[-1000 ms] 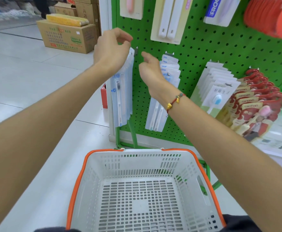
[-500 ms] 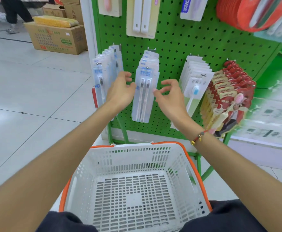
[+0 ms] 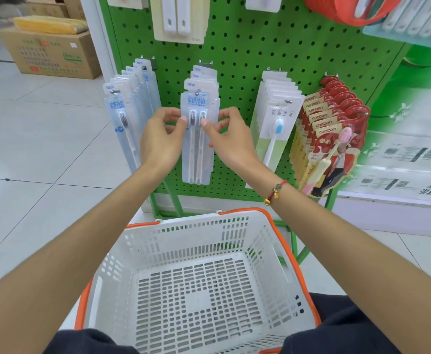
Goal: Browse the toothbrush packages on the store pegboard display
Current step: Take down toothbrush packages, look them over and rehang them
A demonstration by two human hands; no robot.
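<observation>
Head view: the left hand (image 3: 162, 141) and right hand (image 3: 231, 140) pinch the front toothbrush pack (image 3: 198, 139) by its side edges, thumbs on its face, probably steadying it to read. It hangs from a hook on the pegboard (image 3: 247, 62), above the basket (image 3: 273, 226).

Two bare forearms with no sleeves, left hand (image 3: 162, 139) without rings, right hand (image 3: 231, 141) likewise unadorned, red cord bracelet (image 3: 277, 191) with small gold charms and a dark bead on the right wrist, dark navy trousers (image 3: 350, 328) over both knees
</observation>
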